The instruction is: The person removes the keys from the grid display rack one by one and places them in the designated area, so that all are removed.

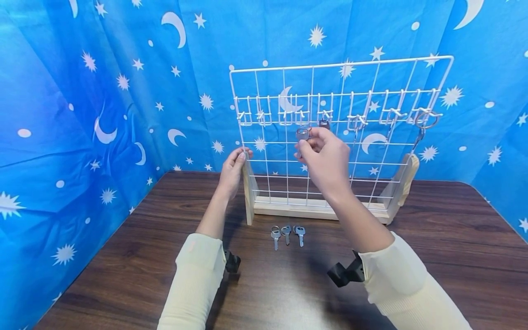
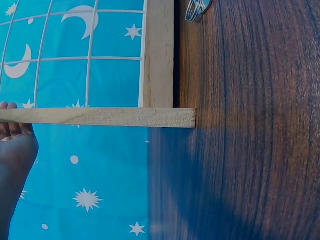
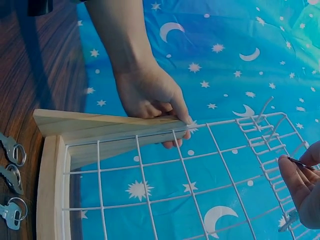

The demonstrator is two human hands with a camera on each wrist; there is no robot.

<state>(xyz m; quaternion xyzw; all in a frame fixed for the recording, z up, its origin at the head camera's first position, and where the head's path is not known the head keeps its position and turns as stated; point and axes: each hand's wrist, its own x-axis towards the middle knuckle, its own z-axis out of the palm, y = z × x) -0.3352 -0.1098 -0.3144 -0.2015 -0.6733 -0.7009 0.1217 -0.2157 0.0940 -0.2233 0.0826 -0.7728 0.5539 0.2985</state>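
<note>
My right hand (image 1: pixel 327 158) pinches a silver key (image 1: pixel 302 133) in front of the hooks on a white wire grid rack (image 1: pixel 284 68). In the right wrist view that key (image 3: pixel 300 163) shows edge-on between thumb and finger. With my left hand (image 1: pixel 232 172) I grip the upper end of the rack's left wooden side piece (image 1: pixel 248 192); thumb and fingers lie on either side of it in the right wrist view. Behind the right hand a dark-headed key (image 1: pixel 324 123) hangs on a hook. Farther right, a large ring (image 1: pixel 426 119) hangs with a key (image 1: pixel 418 137) on it.
Several loose keys with rings, among them one key (image 1: pixel 300 234), lie on the brown wooden table (image 1: pixel 272 293) before the rack's wooden base (image 1: pixel 297 210). A blue cloth (image 1: pixel 231 36) with moons and stars hangs behind and at both sides.
</note>
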